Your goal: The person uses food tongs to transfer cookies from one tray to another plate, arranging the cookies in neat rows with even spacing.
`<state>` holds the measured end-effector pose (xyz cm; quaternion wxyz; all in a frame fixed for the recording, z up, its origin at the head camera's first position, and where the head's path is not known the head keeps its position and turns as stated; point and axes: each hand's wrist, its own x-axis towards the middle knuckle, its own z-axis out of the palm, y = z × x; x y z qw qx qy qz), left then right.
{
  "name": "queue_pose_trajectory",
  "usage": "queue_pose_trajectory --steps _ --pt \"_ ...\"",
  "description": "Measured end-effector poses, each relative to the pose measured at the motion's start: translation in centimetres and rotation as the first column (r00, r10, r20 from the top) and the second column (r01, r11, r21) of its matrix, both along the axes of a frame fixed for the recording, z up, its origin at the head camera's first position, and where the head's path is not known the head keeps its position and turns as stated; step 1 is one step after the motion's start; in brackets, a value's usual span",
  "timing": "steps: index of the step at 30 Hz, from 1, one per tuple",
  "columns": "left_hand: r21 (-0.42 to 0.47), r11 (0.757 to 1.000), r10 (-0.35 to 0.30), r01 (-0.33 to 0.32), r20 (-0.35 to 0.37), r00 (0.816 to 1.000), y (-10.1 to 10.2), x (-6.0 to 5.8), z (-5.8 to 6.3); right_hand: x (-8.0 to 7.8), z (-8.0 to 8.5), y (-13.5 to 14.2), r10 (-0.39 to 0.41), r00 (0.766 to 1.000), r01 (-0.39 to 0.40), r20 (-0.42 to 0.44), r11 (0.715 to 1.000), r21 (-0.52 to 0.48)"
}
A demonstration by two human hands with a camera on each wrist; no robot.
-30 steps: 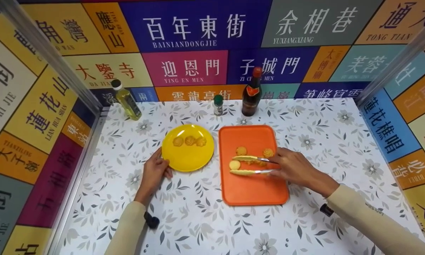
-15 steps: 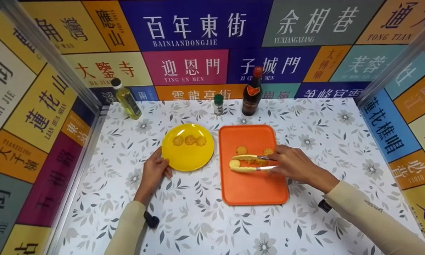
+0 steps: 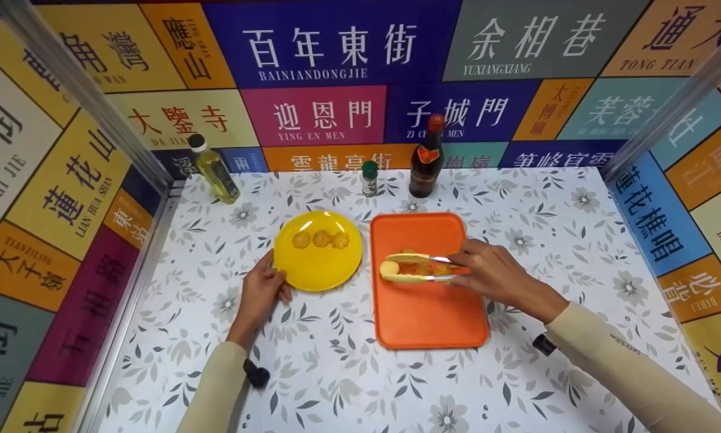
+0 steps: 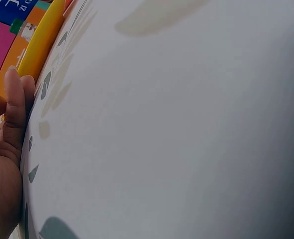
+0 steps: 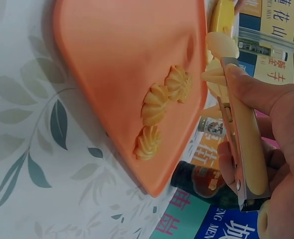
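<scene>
In the head view my right hand (image 3: 500, 273) grips tongs (image 3: 435, 278) with pale yellow tips and metal arms, over an orange tray (image 3: 429, 319). Caught between the tips is a round pale cookie (image 3: 389, 268), which the right wrist view shows raised above the tray. Ridged piped cookies (image 5: 155, 104) lie on the tray beneath, partly hidden by the tongs in the head view. My left hand (image 3: 264, 285) rests on the table, its fingers touching the lower left rim of a yellow plate (image 3: 318, 273). Three swirled cookies (image 3: 321, 239) lie in a row on that plate.
Along the back stand an oil bottle (image 3: 216, 171), a small green-capped jar (image 3: 370, 180) and a dark red-capped bottle (image 3: 426, 165). The table (image 3: 360, 385) has a floral cover. Panels with printed characters (image 3: 330, 48) wall in the back and both sides.
The tongs have closed on the round cookie, and my right hand has lifted it and shifted slightly left and away from me. My left hand and the plate have stayed put.
</scene>
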<state>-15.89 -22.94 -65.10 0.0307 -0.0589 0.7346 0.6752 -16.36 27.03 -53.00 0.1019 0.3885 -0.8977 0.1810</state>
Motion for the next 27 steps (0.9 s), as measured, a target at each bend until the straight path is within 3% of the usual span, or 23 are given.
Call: queue_pose_trajectory --steps 10,18,27 --pt "-0.012 1.000 0.000 0.000 -0.013 1.000 0.0 0.2 0.0 -0.9 0.2 -1.7 0.017 0.999 -0.017 -0.036 1.000 -0.021" --pt "-0.031 0.999 0.015 -0.015 -0.001 1.000 0.2 0.1 0.2 -1.8 0.2 -3.3 -0.024 0.999 0.024 0.025 1.000 0.002" --pt "-0.044 0.999 0.011 -0.011 0.006 1.000 0.1 0.0 0.2 -2.8 0.2 -5.2 0.001 0.999 -0.002 0.054 1.000 0.004"
